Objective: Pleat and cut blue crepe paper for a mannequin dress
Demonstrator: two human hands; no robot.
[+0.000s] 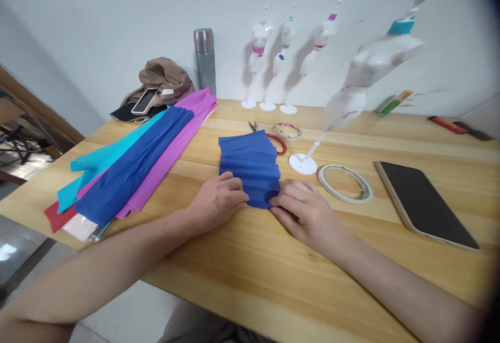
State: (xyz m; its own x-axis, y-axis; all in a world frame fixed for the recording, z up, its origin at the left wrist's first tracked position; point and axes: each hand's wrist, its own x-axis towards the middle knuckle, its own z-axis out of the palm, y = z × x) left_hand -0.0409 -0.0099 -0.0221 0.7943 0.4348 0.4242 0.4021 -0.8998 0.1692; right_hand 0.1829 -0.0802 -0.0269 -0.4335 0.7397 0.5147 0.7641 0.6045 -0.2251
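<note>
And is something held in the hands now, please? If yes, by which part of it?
Yes, the short blue sheet, by its near edge: the left hand at the left end, the right hand at the near right corner.

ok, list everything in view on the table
creased sheet: 1, blue, centre
scissors: 1, red-handled, beyond it
tape rings: 2, pale, centre and right
sheet pile: 1, multicoloured, left
packet: 1, pale, pile's near end
cloth bundle: 1, brown, back left
small phone: 1, black-screened, by bundle
flat item: 1, black, under small phone
large phone: 1, black-screened, right
flask: 1, grey, back
dress forms: 4, white, back and centre-right
tube: 1, green-orange, back right
slim items: unclear, red/black, far right
left hand: 1, bare, on sheet
right hand: 1, bare, on sheet
</note>
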